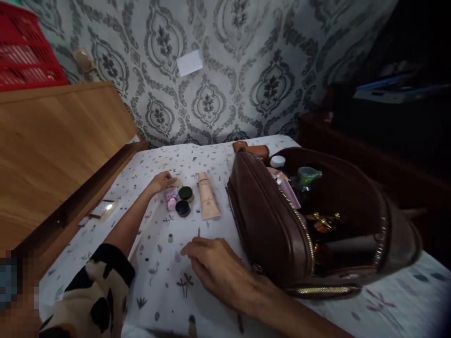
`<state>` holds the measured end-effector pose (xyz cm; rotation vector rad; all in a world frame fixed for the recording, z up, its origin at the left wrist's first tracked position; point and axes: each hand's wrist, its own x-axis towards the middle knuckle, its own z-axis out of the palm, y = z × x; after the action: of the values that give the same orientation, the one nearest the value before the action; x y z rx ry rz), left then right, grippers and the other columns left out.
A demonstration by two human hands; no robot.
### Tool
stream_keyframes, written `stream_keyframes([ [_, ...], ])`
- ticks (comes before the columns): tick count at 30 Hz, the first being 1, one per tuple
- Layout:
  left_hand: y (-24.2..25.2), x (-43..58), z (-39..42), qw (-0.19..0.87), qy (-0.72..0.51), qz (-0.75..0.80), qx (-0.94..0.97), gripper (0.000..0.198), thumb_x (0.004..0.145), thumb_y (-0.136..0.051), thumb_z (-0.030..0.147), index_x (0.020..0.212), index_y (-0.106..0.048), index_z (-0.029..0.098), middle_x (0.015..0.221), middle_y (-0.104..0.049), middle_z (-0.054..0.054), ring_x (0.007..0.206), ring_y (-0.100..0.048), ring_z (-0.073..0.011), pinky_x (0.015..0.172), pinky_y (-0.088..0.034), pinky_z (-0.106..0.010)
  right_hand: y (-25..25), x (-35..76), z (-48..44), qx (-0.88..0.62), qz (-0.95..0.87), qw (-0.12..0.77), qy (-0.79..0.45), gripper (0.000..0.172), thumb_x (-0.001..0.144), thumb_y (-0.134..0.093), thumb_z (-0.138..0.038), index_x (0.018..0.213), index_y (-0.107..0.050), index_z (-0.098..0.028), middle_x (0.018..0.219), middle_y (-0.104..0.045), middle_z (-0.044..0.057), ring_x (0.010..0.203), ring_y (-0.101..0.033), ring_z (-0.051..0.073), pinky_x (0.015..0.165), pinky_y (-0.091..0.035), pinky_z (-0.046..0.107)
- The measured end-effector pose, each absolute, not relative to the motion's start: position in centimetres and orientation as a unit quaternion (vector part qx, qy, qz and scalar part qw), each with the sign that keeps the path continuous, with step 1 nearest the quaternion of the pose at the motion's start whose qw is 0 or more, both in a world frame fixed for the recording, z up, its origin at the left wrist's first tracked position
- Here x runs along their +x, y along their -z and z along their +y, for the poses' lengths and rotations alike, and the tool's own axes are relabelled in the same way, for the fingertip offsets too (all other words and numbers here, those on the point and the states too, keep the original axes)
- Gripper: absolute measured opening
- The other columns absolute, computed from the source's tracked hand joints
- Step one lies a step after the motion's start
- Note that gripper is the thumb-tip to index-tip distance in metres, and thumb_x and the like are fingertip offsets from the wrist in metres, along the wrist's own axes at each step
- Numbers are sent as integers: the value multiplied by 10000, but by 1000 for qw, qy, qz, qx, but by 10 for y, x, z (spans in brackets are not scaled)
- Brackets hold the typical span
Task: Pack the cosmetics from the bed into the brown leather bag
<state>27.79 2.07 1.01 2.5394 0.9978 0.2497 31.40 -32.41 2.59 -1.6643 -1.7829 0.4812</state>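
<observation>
My left hand point(161, 183) reaches over the patterned white sheet, fingers pinched at a small pale yellowish item point(178, 182) whose kind I cannot make out. Just below the fingers lies a small bottle with a pink cap point(171, 203). Close beside it are a jar with a dark green lid point(185, 193) and a jar with a black lid point(182, 208). A peach squeeze tube point(208, 197) lies to their right. My right hand point(216, 265) hovers over or rests on the sheet, fingers loosely bent and nothing visible in them, left of the open brown toiletry bag point(269, 216).
Inside the bag are a white-capped container point(277, 161), a green-topped container point(308, 175) and gold-coloured pieces point(323, 222). Orange-brown cases point(255, 149) lie behind it. A clear flat packet point(102, 210) is at the left edge, by the wooden headboard point(66, 126).
</observation>
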Motion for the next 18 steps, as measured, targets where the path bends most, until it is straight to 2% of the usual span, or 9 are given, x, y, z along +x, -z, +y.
stream_keyframes([
  [2,-8,266,27,220,-104,364,899,365,804,-586,534,859,-630,176,891,-709,-69,864,-652,-226,734,-516,-310,-18,311,-309,-631,-660,358,-194,314,869,-516,-47,1050,-742,-171,956,-762,57,844,-710,172,793,-506,269],
  [5,-4,253,32,241,-132,361,891,414,846,-524,443,1126,-610,149,1125,-704,-127,965,-673,-230,757,-545,-317,-6,305,-293,-627,-649,389,-187,313,862,-527,-59,1056,-750,-162,949,-768,64,854,-718,186,802,-517,278],
  [7,-1,251,31,245,-146,342,896,497,875,-464,363,1321,-536,158,1307,-647,-142,1111,-652,-231,861,-551,-335,2,303,-289,-621,-647,403,-183,312,855,-526,-56,1041,-751,-164,943,-767,64,854,-719,187,798,-523,276],
  [9,3,252,28,239,-150,308,908,537,902,-433,342,1408,-505,179,1419,-591,-125,1250,-589,-236,1015,-504,-371,9,303,-289,-618,-642,416,-182,318,854,-512,-46,1028,-748,-168,934,-764,61,840,-715,180,786,-527,271],
  [12,7,253,24,218,-134,257,932,513,924,-457,401,1381,-577,200,1436,-594,-89,1314,-542,-256,1148,-400,-405,19,306,-294,-614,-641,422,-181,320,857,-494,-32,1004,-740,-173,900,-754,52,798,-703,167,760,-533,267],
  [18,0,216,20,157,-117,274,942,525,901,-486,427,1320,-623,141,1330,-653,-143,1228,-583,-329,1115,-410,-481,30,309,-300,-611,-661,401,-167,300,878,-497,-34,1004,-726,-182,914,-741,57,805,-698,167,764,-545,278],
])
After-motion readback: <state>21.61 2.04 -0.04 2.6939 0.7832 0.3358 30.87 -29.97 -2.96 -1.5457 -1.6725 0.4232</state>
